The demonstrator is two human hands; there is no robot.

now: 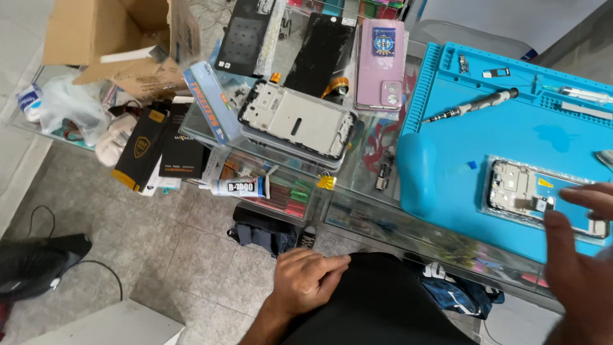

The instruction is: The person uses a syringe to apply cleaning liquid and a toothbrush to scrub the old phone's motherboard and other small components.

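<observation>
Hovering my right hand (578,255), fingers spread wide and holding nothing, over the opened phone (543,198) on the blue mat (511,128), I rest my empty left hand (310,278), loosely curled, well apart from the mat.

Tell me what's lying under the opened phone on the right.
The opened phone lies on the blue work mat. The right hand covers its near right corner.

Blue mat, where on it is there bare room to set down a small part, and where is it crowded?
The blue mat is bare in its middle, between the screwdriver above and the opened phone below, and along its left edge by the raised hump. The glass counter left of it is crowded: a phone frame, a pink phone, boxes and a glue tube.
</observation>
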